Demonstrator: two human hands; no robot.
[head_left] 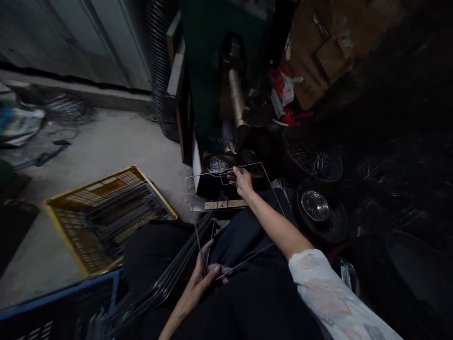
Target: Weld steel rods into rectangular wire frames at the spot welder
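A thin bent wire frame (261, 163), roughly rectangular, spans my lap and reaches toward the machine. My right hand (242, 182) pinches its far side, where a smaller wire loop bends inward. Nearer to me, my left hand (204, 277) closes around the frame's near corner, with the thumb over the wire. Just beyond my right hand, a round dish of small metal pieces (217, 165) sits at the foot of the dark green machine (201, 61). A bundle of similar wire frames (166, 279) lies across my left thigh, beside my left forearm.
On the floor at left stands a yellow crate (67, 236) containing wire frames, with a blue crate (88, 282) nearer me. Dark bowls of metal pieces (313, 160) and a clear round container (314, 206) are at right. Cardboard (329, 56) lies behind them.
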